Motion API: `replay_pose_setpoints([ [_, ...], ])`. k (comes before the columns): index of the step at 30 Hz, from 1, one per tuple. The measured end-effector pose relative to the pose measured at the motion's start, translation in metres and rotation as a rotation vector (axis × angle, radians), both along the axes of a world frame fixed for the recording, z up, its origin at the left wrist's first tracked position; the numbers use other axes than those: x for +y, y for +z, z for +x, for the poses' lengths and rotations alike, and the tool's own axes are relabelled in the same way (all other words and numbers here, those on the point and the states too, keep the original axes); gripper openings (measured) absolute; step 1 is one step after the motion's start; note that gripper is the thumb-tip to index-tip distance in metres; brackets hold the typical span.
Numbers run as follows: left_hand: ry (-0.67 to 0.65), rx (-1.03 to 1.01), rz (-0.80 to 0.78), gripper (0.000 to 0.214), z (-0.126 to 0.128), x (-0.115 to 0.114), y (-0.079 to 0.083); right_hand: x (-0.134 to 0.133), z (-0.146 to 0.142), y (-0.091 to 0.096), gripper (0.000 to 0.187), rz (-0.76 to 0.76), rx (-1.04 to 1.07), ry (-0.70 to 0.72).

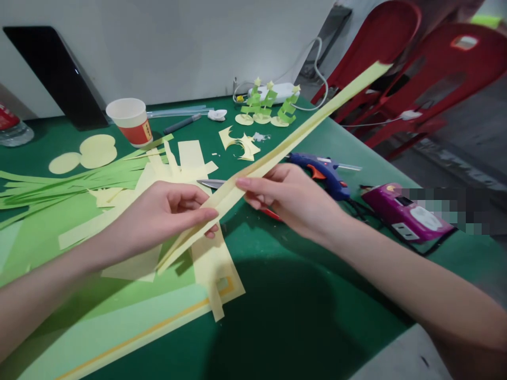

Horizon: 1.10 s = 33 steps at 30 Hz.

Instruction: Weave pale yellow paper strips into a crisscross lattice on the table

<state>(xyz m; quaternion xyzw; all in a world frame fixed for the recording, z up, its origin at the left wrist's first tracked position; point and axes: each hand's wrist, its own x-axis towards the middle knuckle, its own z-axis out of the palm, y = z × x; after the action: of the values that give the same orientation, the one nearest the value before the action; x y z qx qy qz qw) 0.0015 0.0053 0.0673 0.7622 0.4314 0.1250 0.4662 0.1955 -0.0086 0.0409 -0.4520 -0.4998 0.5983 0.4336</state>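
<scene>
A long, pale yellow paper strip (304, 133), creased along its length, slants up to the right above the table. My left hand (180, 211) pinches it near its lower end, thumb on top and fingers beneath. Further up, my right hand (283, 198) grips the same strip between thumb and fingers. Scissors (212, 183) lie behind the strip, mostly hidden by it and my right hand. Under my left hand are cut yellow paper pieces (219, 258) and green sheets (174, 282). Thin green paper strips (75, 184) spread out to the left.
A paper cup (130, 124), a pen (182, 124) and yellow paper circles (99, 151) lie at the back left. Small paper trees (261, 105) stand near a white power strip (279, 92). A blue glue gun (327, 174) and a purple box-shaped device (410, 214) sit at right, red chairs (447, 79) beyond.
</scene>
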Motion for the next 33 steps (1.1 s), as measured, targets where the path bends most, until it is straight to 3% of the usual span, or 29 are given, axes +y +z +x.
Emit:
replay_pose_setpoints([
  [5,-0.132,0.188,0.036,0.026,-0.016,0.021,0.011,0.018,0.025,0.012,0.033,0.127,-0.072,-0.224],
  [9,-0.236,0.409,0.106,0.034,-0.04,0.041,0.014,0.03,0.044,0.018,0.043,0.151,-0.032,-0.31],
  [11,-0.193,0.513,0.177,0.035,-0.047,0.043,0.017,0.031,0.044,0.018,0.046,0.153,-0.007,-0.321],
  [13,-0.042,0.549,0.335,0.039,-0.044,0.034,0.02,0.027,0.037,0.015,0.041,0.135,0.013,-0.324],
  [15,0.142,0.443,0.62,0.046,-0.033,0.017,0.021,0.018,0.023,0.008,0.025,0.07,0.026,-0.271],
  [18,0.016,0.201,1.024,0.032,-0.014,-0.01,0.014,0.0,-0.003,-0.003,0.008,-0.015,0.13,-0.096],
  [19,-0.045,0.18,1.095,0.028,-0.01,-0.016,0.009,-0.006,-0.01,-0.005,0.008,-0.023,0.181,-0.028],
  [22,-0.194,0.172,1.196,0.023,-0.006,-0.022,-0.006,-0.022,-0.023,-0.008,0.012,-0.087,0.308,0.126],
  [27,-0.156,0.116,1.305,0.016,-0.009,-0.014,-0.015,-0.032,-0.026,-0.006,0.022,-0.077,0.435,0.222],
  [30,-0.136,0.044,1.344,0.015,-0.009,-0.012,-0.012,-0.032,-0.025,-0.006,0.023,-0.004,0.386,0.254],
  [33,-0.146,0.019,1.326,0.014,-0.008,-0.012,-0.011,-0.031,-0.023,-0.006,0.017,0.116,0.176,0.198],
])
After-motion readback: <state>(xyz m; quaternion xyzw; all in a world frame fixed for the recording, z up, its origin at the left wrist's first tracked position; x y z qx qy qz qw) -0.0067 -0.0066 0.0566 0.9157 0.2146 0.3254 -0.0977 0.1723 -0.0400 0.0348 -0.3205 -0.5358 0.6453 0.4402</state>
